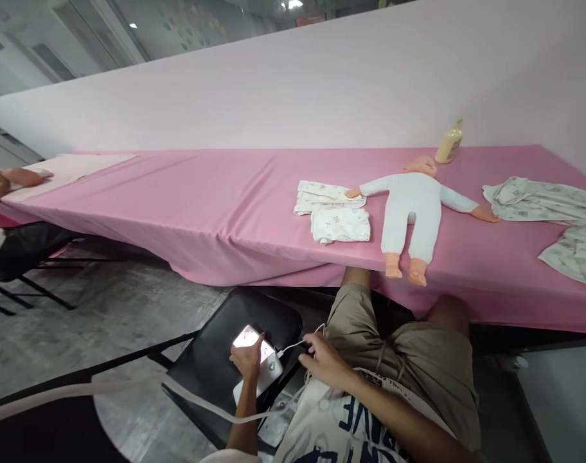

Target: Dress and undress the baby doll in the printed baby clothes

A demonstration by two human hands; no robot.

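I sit at a long pink-covered table [201, 193]. My left hand [247, 357] rests on a lit phone [254, 344] that lies on a black chair seat [216, 360] beside me; a finger touches its screen. My right hand [322, 357] is closed around a white cable [293, 347] plugged into the phone. On the table above my knees a baby doll [413, 206] in a white suit lies on its back with its feet over the edge.
Folded white baby clothes [334, 212] lie left of the doll. Patterned cloths [538, 199] lie at the right. A cream bottle [450, 145] stands by the wall. Another person's arm [13, 180] rests at the far left end. A white cable [129, 386] trails below.
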